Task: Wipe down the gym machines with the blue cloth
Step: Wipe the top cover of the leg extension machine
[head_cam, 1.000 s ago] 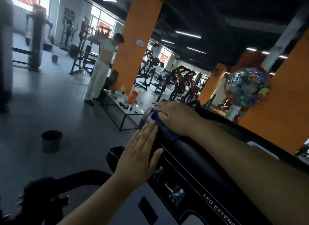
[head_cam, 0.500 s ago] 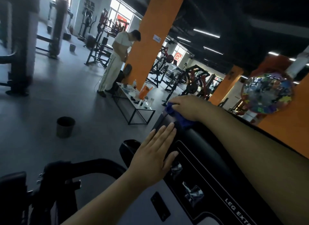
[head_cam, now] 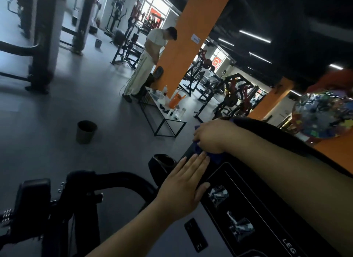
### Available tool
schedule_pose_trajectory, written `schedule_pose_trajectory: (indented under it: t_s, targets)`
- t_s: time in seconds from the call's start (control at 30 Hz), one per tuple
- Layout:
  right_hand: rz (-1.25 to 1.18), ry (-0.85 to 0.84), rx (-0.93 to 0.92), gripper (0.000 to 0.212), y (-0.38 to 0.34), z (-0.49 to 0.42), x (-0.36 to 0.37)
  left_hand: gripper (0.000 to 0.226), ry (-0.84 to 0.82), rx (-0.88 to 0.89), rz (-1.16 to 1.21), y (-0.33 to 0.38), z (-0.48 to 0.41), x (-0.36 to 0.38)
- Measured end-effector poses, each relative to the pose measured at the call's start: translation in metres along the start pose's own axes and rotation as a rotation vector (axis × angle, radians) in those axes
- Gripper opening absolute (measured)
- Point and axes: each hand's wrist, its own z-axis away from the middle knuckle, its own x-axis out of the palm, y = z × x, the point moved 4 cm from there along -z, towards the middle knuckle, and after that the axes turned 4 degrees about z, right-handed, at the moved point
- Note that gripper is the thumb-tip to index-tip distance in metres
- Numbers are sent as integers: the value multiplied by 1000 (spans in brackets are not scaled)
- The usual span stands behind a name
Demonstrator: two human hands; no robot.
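Closer than half a second ago, my right hand (head_cam: 210,136) has slid the blue cloth (head_cam: 214,157) along the leg-extension machine (head_cam: 238,172) toward my left hand (head_cam: 183,188). The right forearm reaches in from the lower right, palm down, fingers (head_cam: 198,135) curled over the machine's rounded upper edge and grasping the bunched cloth against it. The left arm comes up from the bottom. That hand lies flat on the black panel, fingers (head_cam: 198,161) straight, together and released, thumb spread to the side.

Beyond the machine, a dark bin (head_cam: 86,131) stands alone on the grey floor. Farther back, a low tabletop (head_cam: 168,121) carries bottles and an orange jug (head_cam: 174,100). A person in pale clothes (head_cam: 147,65) stands at its far end beside an orange pillar (head_cam: 191,36). Black frame tubing (head_cam: 114,180) crosses the lower left.

Most of the cloth is hidden under my right palm. Its blue edge shows below the wrist, just beside the left fingertips and apparently touching them.
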Motion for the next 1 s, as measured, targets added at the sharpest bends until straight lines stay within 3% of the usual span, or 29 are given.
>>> schedule_pose_trajectory:
  t_s: [0.2, 0.37, 0.5, 0.6, 0.67, 0.8, 0.93, 1.0]
  targets:
    - [22, 68, 128, 46, 22, 6, -19, 71, -19, 6, -7, -6, 12, 6]
    - [224, 30, -50, 44, -23, 14, 0, 71, -42, -4, -14, -9, 18, 9]
    - [88, 160, 124, 46, 3, 21, -12, 70, -28, 1, -14, -9, 18, 7]
    - [250, 132, -39, 47, -25, 24, 3, 71, -34, -6, -11, -9, 17, 10]
    - [199, 121, -51, 44, -25, 26, 7, 70, -41, -8, -14, -8, 17, 10]
    - [-48, 167, 182, 47, 11, 32, -13, 70, -28, -12, -3, -8, 18, 7]
    - [71, 87, 17, 52, -20, 36, -4, 69, -38, -13, -5, -8, 17, 9]
    - [-28, 89, 92, 54, -4, 35, -7, 69, -40, -11, -5, -8, 17, 8]
